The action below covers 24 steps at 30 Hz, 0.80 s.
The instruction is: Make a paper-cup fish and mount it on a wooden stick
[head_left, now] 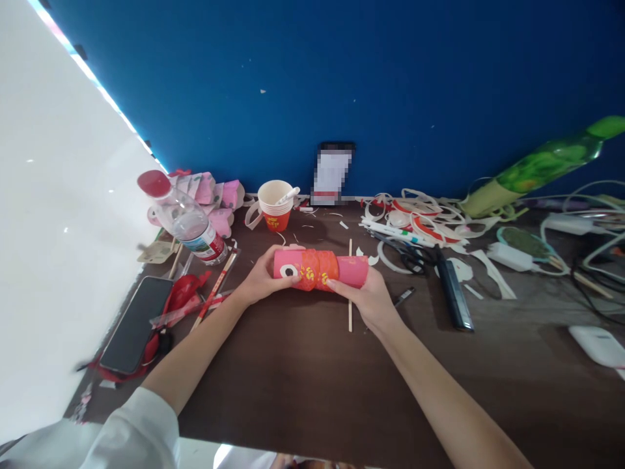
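Between my two hands lies a pink and red paper tube (317,268), held sideways above the table, with a white-and-black eye at its left end and yellow marks on the red middle. My left hand (266,279) is wrapped round the eye end, thumb on the front. At the plain pink end, my right hand (367,296) grips with its thumb against the red part. The fingers behind the tube are hidden. A thin wooden stick (350,316) lies on the table, partly covered by the tube and my right hand.
Stacked paper cups (276,218), a clear bottle (193,228) and a dark phone (137,326) stand or lie to the left. Paper scraps (424,218), black scissors (410,254), a black cutter (454,290) and a green bottle (541,166) are on the right. A blue partition (342,78) closes the back.
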Each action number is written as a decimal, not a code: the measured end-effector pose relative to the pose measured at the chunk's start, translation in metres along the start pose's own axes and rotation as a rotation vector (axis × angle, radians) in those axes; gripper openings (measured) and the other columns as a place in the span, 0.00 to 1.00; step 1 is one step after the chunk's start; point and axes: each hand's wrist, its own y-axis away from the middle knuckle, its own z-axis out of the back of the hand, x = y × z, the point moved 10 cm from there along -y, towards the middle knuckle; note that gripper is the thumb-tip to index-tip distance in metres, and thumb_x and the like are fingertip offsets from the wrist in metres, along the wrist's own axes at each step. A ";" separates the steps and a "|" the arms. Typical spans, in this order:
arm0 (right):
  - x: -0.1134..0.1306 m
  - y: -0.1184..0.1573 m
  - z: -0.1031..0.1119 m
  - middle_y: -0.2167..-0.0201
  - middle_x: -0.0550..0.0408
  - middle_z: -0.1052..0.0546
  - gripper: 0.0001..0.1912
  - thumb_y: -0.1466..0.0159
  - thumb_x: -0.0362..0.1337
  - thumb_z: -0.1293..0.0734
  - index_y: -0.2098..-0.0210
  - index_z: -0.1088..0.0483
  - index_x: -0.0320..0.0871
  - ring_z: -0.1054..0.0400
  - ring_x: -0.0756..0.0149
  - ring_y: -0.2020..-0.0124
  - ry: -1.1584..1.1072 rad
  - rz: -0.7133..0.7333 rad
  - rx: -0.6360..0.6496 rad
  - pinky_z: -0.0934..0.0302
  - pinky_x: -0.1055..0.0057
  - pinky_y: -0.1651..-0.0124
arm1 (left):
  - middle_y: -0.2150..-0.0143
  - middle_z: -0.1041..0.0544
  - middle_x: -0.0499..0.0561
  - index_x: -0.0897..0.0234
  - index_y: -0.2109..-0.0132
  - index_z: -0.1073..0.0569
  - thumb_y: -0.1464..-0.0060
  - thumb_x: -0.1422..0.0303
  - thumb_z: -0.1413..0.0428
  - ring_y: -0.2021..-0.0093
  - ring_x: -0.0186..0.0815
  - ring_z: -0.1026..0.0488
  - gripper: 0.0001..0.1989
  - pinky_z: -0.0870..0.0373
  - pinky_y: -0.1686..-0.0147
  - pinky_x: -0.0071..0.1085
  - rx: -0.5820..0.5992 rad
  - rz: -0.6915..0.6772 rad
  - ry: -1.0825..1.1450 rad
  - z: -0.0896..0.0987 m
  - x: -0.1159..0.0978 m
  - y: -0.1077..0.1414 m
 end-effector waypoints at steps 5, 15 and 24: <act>0.010 0.002 0.000 0.61 0.48 0.19 0.24 0.57 0.43 0.22 0.62 0.26 0.41 0.25 0.50 0.57 0.075 0.042 0.024 0.32 0.50 0.49 | 0.45 0.28 0.58 0.63 0.52 0.32 0.60 0.64 0.32 0.46 0.45 0.29 0.28 0.30 0.51 0.38 0.006 -0.014 0.023 0.001 0.000 0.001; 0.012 0.001 0.008 0.60 0.48 0.19 0.23 0.54 0.44 0.23 0.61 0.24 0.41 0.25 0.50 0.57 0.121 0.089 -0.013 0.31 0.51 0.50 | 0.39 0.39 0.64 0.62 0.37 0.48 0.59 0.59 0.34 0.37 0.50 0.40 0.47 0.46 0.38 0.48 -0.121 -0.378 -0.428 0.007 -0.020 0.013; 0.010 0.014 -0.011 0.65 0.50 0.19 0.17 0.52 0.42 0.25 0.64 0.23 0.42 0.24 0.53 0.63 0.209 0.000 0.081 0.30 0.56 0.57 | 0.41 0.29 0.54 0.50 0.39 0.36 0.55 0.56 0.36 0.39 0.56 0.37 0.36 0.83 0.38 0.57 0.031 -0.534 -0.909 -0.035 -0.020 0.034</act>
